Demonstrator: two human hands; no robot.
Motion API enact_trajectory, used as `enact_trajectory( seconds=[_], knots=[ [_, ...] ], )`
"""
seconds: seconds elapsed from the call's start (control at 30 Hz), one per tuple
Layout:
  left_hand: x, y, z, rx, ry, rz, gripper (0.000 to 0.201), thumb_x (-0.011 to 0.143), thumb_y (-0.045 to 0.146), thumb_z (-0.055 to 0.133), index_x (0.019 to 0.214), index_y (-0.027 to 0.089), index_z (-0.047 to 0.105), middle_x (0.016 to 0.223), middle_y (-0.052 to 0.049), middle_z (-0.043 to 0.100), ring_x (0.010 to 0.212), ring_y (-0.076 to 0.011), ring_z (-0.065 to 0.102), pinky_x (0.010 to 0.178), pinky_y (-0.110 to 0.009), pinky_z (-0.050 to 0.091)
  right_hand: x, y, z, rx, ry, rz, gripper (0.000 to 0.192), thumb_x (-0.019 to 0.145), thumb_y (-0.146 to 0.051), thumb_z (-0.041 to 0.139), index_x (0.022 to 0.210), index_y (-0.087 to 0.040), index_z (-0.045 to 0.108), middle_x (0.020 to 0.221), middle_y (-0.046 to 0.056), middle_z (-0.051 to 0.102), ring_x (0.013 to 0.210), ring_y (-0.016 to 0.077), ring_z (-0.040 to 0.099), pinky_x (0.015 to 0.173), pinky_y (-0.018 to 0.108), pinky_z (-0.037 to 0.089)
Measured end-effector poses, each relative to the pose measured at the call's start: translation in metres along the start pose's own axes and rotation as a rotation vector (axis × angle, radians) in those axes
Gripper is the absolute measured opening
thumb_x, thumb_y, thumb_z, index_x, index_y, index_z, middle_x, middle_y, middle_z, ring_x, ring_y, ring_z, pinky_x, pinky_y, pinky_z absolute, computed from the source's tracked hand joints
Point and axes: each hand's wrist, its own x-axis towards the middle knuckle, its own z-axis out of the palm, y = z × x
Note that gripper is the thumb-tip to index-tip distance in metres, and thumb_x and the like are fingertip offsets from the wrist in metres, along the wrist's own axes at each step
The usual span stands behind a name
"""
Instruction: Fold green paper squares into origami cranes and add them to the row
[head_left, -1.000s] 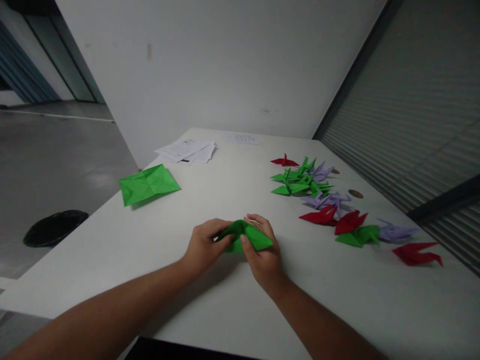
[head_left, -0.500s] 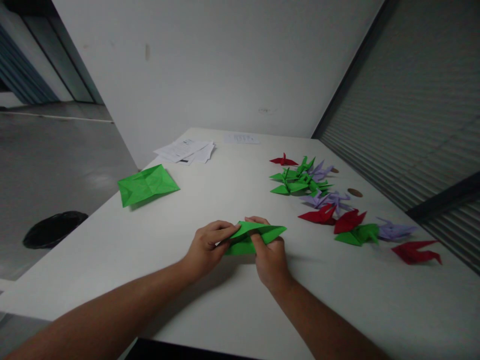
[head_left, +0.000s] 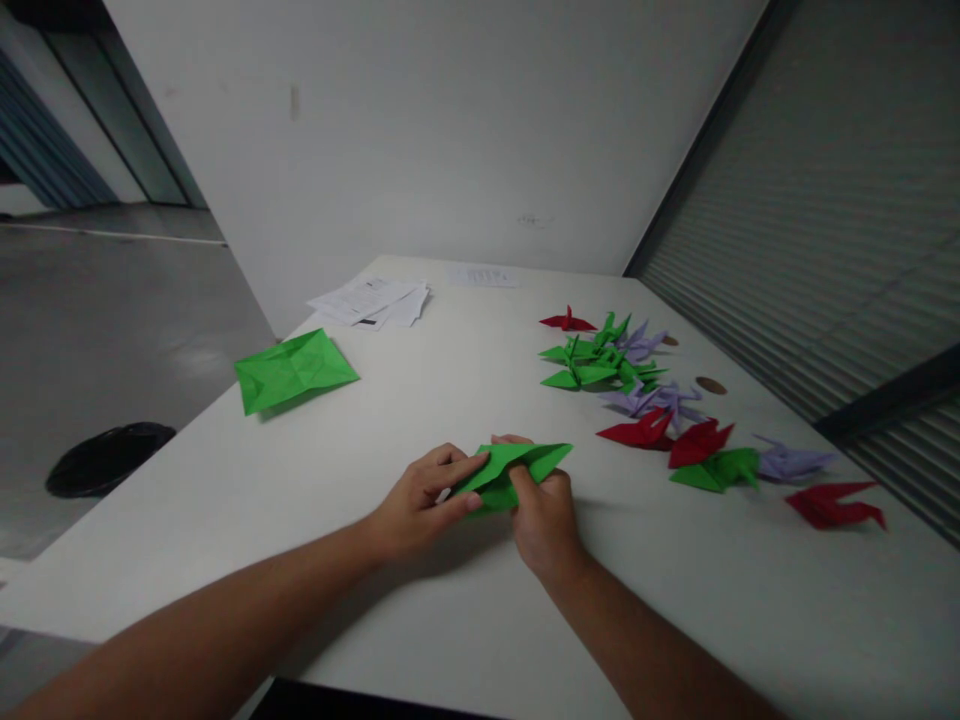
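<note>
- A bin (head_left: pixel 112 460) with a black liner stood on the floor (head_left: pixel 187 320) beyond the left edge of the desk (head_left: pixel 315 480); its inside was too dark to tell what it held.
- A folded green paper (head_left: pixel 504 468) was above the desk, midway between the left and right edges and nearer the near edge, its fold gaping open.
- The left hand (head_left: pixel 426 497) pinched its left end; the right hand (head_left: pixel 546 512) gripped the other half, one digit tucked inside the fold and fingers behind, so both hands covered part of it.
- A creased green packet (head_left: pixel 300 372) lay by the left edge, one piece.
- Loose printed papers (head_left: pixel 371 298) overlapped near the far left corner, and one pale sheet (head_left: pixel 484 276) lay along the far edge.
- Folded paper birds crowded the right side: four red birds (head_left: pixel 641 430), one of them toward the far edge; a green cluster (head_left: pixel 596 368), too entangled to count, plus one green bird (head_left: pixel 721 470) apart from it; and several lilac birds (head_left: pixel 793 461), partly hidden among the others.
- Two brown discs (head_left: pixel 710 385) sat near the right edge, beside window blinds (head_left: pixel 825 200).
- One black object (head_left: pixel 360 700) showed at the near edge.
</note>
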Motion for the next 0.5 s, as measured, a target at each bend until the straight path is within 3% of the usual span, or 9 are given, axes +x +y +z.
enact_trajectory(
  seconds=[0.13, 0.3, 0.5],
  knots=[
    [-0.0012, 0.0012, -0.0025, -0.215, -0.014, -0.194, 0.039, 0.107, 0.038, 0.044, 0.139, 0.031, 0.065, 0.095, -0.005, 0.058, 0.085, -0.0176, 0.053, 0.075, -0.031, 0.042, -0.0001, -0.0023, 0.0, -0.022, 0.016, 0.0, 0.024, 0.085, -0.031, 0.071, 0.105, -0.018, 0.077, 0.109, 0.009, 0.078, 0.106, 0.0283, 0.071, 0.097, 0.042, 0.053],
    [-0.0025, -0.0027, 0.0017, -0.438, 0.059, -0.357, 0.033, 0.098, 0.038, 0.063, 0.128, 0.029, 0.074, 0.091, -0.004, 0.054, 0.082, -0.0162, 0.05, 0.071, -0.029, 0.038, 0.0007, 0.0, -0.0006, -0.02, 0.015, -0.01, 0.023, 0.085, -0.03, 0.071, 0.105, -0.019, 0.075, 0.11, 0.009, 0.078, 0.106, 0.0283, 0.071, 0.099, 0.043, 0.052],
    [-0.003, -0.0079, 0.0058, -0.579, 0.085, -0.431, 0.032, 0.091, 0.035, 0.073, 0.122, 0.027, 0.077, 0.096, -0.005, 0.058, 0.083, -0.0158, 0.052, 0.071, -0.029, 0.039, 0.0008, 0.0001, 0.0001, -0.053, 0.014, -0.027, 0.022, 0.086, -0.028, 0.068, 0.104, -0.019, 0.075, 0.108, 0.009, 0.078, 0.104, 0.0274, 0.071, 0.096, 0.042, 0.052]
  ],
)
